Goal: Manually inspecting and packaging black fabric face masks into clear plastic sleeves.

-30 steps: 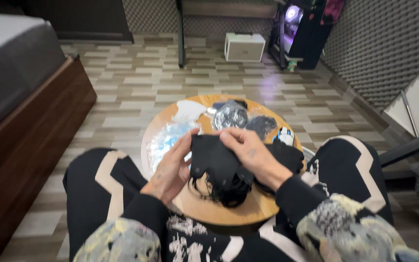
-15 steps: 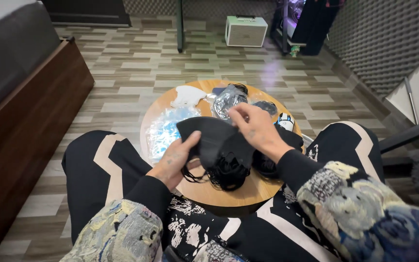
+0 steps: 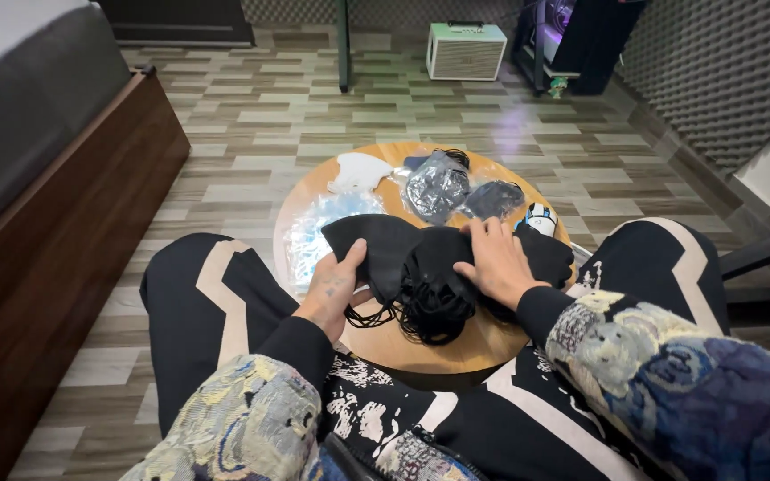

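Black face mask gripped by left hand fingers, right hand open, flat on mask pile, round wooden table

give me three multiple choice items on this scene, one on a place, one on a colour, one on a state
1. Where does the pile of face masks lie?
A. on the round wooden table
B. on the floor
C. on the bed

2. What colour is the mask held by the left hand?
A. white
B. black
C. red

3. How is the right hand?
A. raised in the air
B. closed into a fist
C. laid flat on the pile, fingers spread

Answers:
1 A, the pile sits on the round tabletop between the person's knees.
2 B, the mask at the left thumb is black like the pile.
3 C, the palm presses down on the masks with open fingers.
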